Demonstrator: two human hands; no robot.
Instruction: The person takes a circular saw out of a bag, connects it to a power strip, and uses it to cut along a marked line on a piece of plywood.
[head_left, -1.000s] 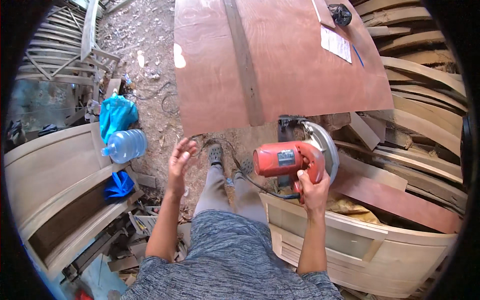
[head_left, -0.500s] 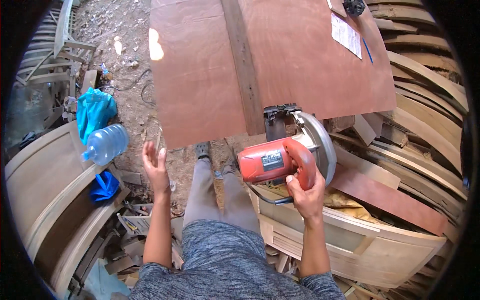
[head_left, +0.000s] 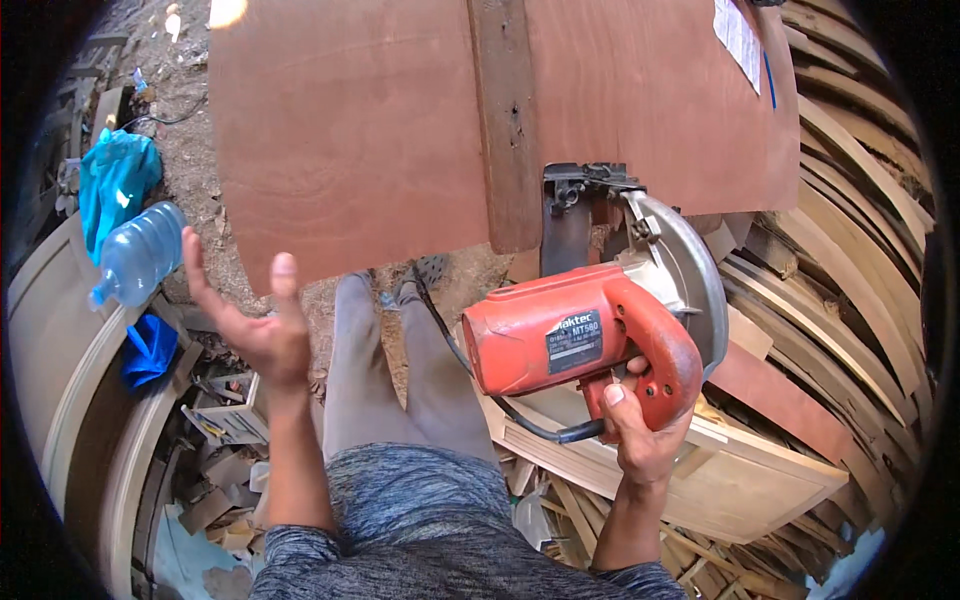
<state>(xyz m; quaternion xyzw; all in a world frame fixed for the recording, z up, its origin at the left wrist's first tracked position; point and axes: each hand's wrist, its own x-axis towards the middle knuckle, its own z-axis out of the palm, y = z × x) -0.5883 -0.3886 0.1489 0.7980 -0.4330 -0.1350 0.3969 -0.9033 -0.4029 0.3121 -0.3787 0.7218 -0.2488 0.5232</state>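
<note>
The red circular saw is hanging at one o'clock from the person's waist, its base plate overlapping, from here, the plywood sheet at twelve; whether they're touching I can't tell. The right hand is gripping the saw's handle, fingers curled round. At ten o'clock the left hand is hovering empty, fingers spread, a blue bottle lying beyond.

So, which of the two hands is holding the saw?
The right hand: it grips the red circular saw, while the left hand is open and holds nothing.
</note>
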